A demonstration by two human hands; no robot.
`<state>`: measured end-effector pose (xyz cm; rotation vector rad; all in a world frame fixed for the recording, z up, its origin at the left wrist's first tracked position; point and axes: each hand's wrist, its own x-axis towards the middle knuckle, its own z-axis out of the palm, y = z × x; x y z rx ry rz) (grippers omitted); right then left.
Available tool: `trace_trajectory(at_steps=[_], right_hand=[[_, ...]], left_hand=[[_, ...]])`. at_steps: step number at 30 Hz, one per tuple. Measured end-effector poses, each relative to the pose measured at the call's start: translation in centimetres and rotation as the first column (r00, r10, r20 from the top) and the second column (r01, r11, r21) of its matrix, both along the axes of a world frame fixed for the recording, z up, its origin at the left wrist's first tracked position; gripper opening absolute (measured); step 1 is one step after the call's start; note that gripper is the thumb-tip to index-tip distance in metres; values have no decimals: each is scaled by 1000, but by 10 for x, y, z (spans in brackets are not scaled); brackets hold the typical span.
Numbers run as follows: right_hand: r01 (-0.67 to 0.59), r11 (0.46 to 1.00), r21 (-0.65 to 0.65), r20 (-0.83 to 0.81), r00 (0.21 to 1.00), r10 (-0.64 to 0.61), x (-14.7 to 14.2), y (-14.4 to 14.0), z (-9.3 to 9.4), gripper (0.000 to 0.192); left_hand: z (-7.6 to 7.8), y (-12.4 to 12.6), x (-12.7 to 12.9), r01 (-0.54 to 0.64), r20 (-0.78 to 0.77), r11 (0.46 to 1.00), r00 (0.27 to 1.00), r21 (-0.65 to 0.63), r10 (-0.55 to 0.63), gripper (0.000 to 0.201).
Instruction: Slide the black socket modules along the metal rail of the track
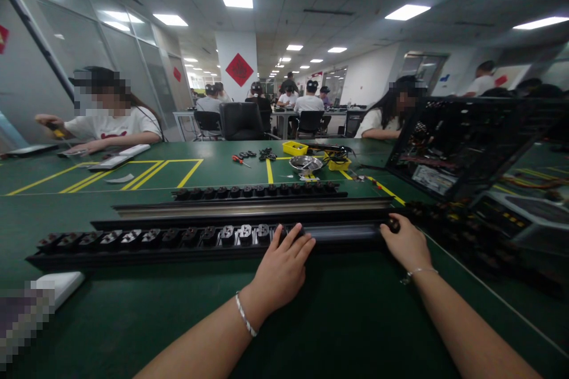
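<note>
A long black rail (178,254) lies across the green table in front of me, with a row of black power socket modules (191,235) set along its left and middle part. My left hand (283,257) rests on this row near its right end, fingers stretched out over the last modules and partly hiding them. Right of it, a smooth bare stretch of the channel (347,233) shows. At the rail's right end, my right hand (406,243) pinches a small dark part, apparently another socket module (393,224), mostly covered by the fingers.
Behind lie an empty metal rail (249,208) and another socket-filled rail (258,190). Farther back are a metal bowl (306,164), yellow bins (295,148) and a screwdriver (240,160). Right stand an open computer case (444,148) and a dark heap of modules (480,243). People sit opposite.
</note>
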<state>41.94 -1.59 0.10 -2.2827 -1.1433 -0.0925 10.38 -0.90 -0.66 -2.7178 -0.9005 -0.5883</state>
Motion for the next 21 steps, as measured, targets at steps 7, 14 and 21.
trace_trajectory(at_steps=[7,14,21], right_hand=[[-2,1000,28,10,1000,2,7,1,-4,50],[-12,999,37,-8,1000,12,5,1,-1,48],[38,999,5,-78,996,-38,8,-1,2,47]], left_hand=[[2,-2,0,-1,-6,1000,1000,6,1,50],[1,-1,0,21,34,999,999,-42,-19,50],[-1,0,0,13,33,999,999,-29,-12,50]])
